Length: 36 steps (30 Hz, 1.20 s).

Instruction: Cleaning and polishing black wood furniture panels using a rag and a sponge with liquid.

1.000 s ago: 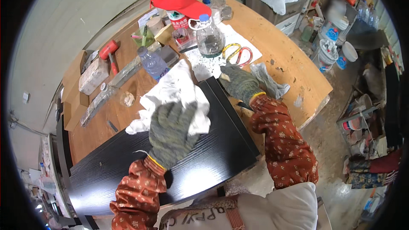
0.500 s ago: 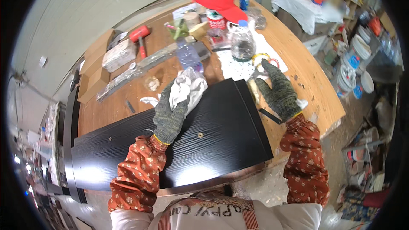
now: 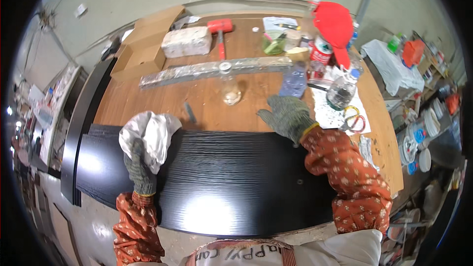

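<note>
A black wood-grain board (image 3: 231,167) lies across the near side of the table. My left hand (image 3: 141,170), in a grey-green knit glove, is closed on a crumpled white cloth (image 3: 150,135) over the board's left part. My right hand (image 3: 289,118), gloved alike, is at the board's far edge towards the right, with its fingers stretched out and nothing visible in them. A clear bottle with a pale cap (image 3: 230,86) stands beyond the board, left of my right hand. Close past the right fingers is a bluish plastic bottle (image 3: 294,81).
Scissors with yellow and red handles (image 3: 354,120) lie on white paper beside a clear jug (image 3: 340,93). Farther back are a long rough bar (image 3: 197,71), a red mallet (image 3: 220,27), a pale block (image 3: 187,42), an open cardboard box (image 3: 138,61) and a red cap (image 3: 332,24).
My view has swung left. My left hand has carried the cloth to the board's left part. My right hand has moved from beside the scissors to the board's far edge.
</note>
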Motion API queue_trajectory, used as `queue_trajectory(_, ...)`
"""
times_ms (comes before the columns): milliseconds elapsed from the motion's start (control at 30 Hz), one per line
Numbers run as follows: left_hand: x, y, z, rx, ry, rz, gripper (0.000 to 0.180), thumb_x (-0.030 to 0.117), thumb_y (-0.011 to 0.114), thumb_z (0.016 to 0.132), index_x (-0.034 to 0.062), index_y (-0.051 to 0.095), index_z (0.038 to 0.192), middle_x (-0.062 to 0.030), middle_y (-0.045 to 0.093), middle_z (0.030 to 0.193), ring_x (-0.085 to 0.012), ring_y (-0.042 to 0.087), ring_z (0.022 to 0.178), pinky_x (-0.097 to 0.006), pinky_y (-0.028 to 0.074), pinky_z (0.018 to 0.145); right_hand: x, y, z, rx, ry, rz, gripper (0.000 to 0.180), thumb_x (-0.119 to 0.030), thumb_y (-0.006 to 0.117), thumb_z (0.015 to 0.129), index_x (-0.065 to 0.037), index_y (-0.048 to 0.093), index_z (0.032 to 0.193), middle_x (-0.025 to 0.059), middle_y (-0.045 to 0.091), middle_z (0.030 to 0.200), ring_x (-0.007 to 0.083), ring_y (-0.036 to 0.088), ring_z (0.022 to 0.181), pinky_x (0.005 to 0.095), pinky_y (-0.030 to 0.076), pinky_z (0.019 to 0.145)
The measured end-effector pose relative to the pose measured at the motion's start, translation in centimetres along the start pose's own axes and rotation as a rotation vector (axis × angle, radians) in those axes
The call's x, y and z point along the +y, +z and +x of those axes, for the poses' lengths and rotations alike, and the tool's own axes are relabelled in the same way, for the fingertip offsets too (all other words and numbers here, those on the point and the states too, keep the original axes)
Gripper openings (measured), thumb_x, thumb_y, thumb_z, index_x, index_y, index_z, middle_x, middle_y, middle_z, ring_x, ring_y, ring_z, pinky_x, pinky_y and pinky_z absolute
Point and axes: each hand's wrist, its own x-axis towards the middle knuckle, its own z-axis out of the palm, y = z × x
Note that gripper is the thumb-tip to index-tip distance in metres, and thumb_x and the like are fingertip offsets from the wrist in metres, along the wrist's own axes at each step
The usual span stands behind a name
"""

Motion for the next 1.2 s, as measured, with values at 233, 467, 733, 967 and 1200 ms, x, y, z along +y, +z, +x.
queue_trajectory(233,-0.5,-0.1,0.7,-0.121,-0.289,-0.642,0.045,0.028,0.048,0.101,-0.0058,0.047,0.131,-0.0192,0.06,0.124,-0.0275,0.062,0.11,-0.039,0.053,0.095,-4.9,10.5,16.3,0.264,-0.11,0.501,0.109,-0.036,0.084,0.068,0.0,0.021,0.148,0.0249,0.048,0.137,0.0345,0.051,0.126,0.0415,0.042,0.104)
queue_trajectory(467,-0.5,-0.4,0.4,-0.143,-0.155,0.133,0.032,0.02,0.046,0.102,-0.0014,0.058,0.123,-0.0135,0.063,0.114,-0.0229,0.065,0.094,-0.032,0.055,0.082,-5.1,8.3,15.9,0.301,-0.123,0.768,0.098,-0.036,0.085,0.07,-0.003,0.03,0.144,0.0191,0.049,0.137,0.0322,0.051,0.124,0.0396,0.041,0.104)
queue_trajectory(733,-0.1,0.9,-0.2,-0.378,0.131,0.655,0.068,0.033,0.075,0.079,0.0046,0.051,0.136,-0.0172,0.062,0.121,-0.0274,0.062,0.108,-0.039,0.047,0.095,3.9,-8.5,-9.5,0.65,-0.2,-0.161,0.061,-0.029,0.077,0.074,-0.015,0.057,0.129,0.0114,0.067,0.105,0.0325,0.064,0.096,0.0446,0.05,0.085)
queue_trajectory(967,1.5,9.4,-2.8,-0.684,0.641,1.123,0.072,0.038,0.075,0.076,0.0032,0.05,0.134,-0.0192,0.058,0.123,-0.0346,0.054,0.117,-0.046,0.041,0.101,10.9,-6.5,-25.6,0.332,0.29,-0.451,0.064,-0.034,0.078,0.072,-0.02,0.056,0.131,0.0092,0.061,0.105,0.0308,0.059,0.102,0.044,0.047,0.086)
queue_trajectory(1200,5.2,15.8,-6.5,-0.798,0.573,1.325,0.065,0.03,0.072,0.083,0.0074,0.047,0.139,-0.0144,0.056,0.133,-0.0314,0.052,0.122,-0.042,0.038,0.105,11.5,-5.7,-24.3,0.342,0.184,-0.39,0.067,-0.026,0.078,0.067,-0.024,0.058,0.131,0.0119,0.058,0.11,0.0309,0.056,0.107,0.0465,0.041,0.095)
